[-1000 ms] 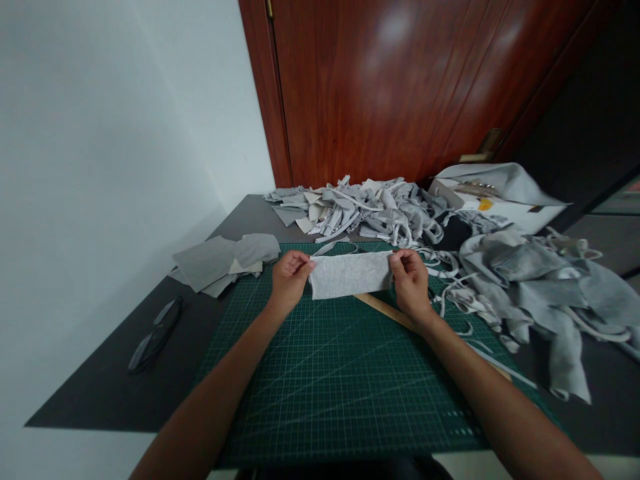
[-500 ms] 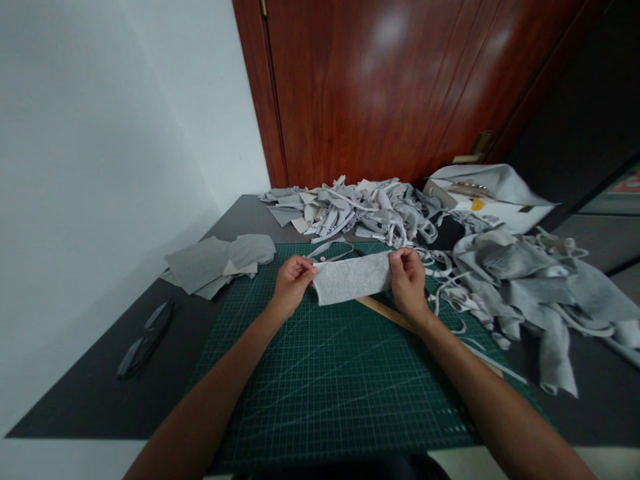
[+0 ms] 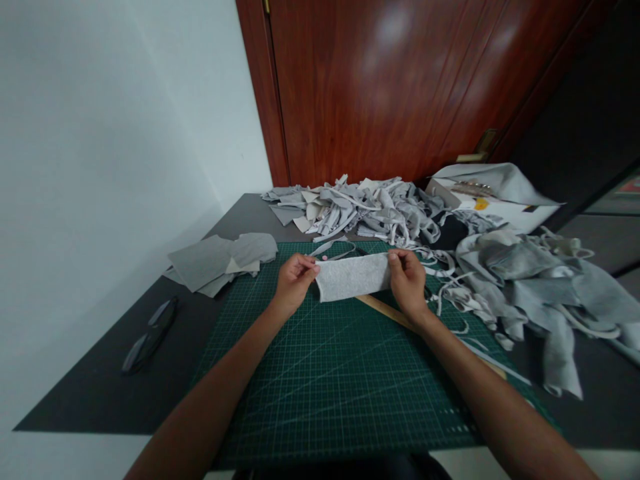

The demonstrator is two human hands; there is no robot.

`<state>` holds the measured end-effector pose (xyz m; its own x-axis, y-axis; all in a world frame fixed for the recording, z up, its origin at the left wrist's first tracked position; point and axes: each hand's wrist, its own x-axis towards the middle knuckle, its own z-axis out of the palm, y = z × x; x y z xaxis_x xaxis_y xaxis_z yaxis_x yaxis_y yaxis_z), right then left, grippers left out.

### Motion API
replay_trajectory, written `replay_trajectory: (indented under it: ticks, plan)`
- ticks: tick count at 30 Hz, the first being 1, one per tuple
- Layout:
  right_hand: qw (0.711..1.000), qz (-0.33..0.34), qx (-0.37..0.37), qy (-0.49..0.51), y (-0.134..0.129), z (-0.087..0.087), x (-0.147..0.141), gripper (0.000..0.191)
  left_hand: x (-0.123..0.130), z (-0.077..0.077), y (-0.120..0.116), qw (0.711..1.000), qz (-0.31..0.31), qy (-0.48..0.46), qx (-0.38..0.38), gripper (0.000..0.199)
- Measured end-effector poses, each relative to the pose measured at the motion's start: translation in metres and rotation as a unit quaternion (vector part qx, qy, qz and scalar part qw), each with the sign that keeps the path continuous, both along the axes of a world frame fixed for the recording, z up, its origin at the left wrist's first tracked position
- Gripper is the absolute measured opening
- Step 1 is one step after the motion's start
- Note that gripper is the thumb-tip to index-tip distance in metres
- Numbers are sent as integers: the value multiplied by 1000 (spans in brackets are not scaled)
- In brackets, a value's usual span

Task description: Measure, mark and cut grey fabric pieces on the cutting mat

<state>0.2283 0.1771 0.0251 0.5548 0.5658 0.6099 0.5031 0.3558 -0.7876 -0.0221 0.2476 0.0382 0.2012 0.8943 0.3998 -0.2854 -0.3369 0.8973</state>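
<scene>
A light grey rectangle of fabric point(image 3: 353, 277) is stretched out between my two hands, above the far part of the green cutting mat point(image 3: 320, 380). My left hand point(image 3: 296, 283) pinches its upper left corner between thumb and fingers. At the upper right corner, my right hand point(image 3: 409, 281) grips it with the thumb on the near face. The lower edge hangs free. Beneath the fabric and my right forearm runs a wooden ruler point(image 3: 383, 307), partly hidden. A thin grey fabric strip point(image 3: 345, 248) lies on the mat just behind the held piece.
Flat grey fabric pieces point(image 3: 205, 261) and dark-framed glasses point(image 3: 150, 337) lie on the dark table at left. A heap of scraps point(image 3: 360, 203) lines the back by the wooden door point(image 3: 370, 93). A white box point(image 3: 493, 200) and more scraps point(image 3: 535, 280) are at right.
The view has shifted slightly. Both hands still hold the fabric by the same corners, and its lower edge sits a touch higher.
</scene>
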Motion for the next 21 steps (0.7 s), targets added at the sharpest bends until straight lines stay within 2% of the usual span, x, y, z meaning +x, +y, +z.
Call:
replay_trajectory:
  ticks: [6, 11, 17, 21]
  plan:
    - [1000, 14, 6, -9, -1, -1, -3, 31, 0, 2, 0, 1000, 12, 2, 12, 31]
    - [999, 1, 20, -39, -3, -1, -9, 26, 2, 2, -4, 999, 11, 17, 37, 30]
    - [993, 39, -39, -109, -9, -2, -16, 14, 5, 4, -12, 997, -22, 28, 62, 30]
    - [990, 59, -39, -126, -13, -2, -18, 16, 8, 4, -14, 997, -25, 30, 66, 33]
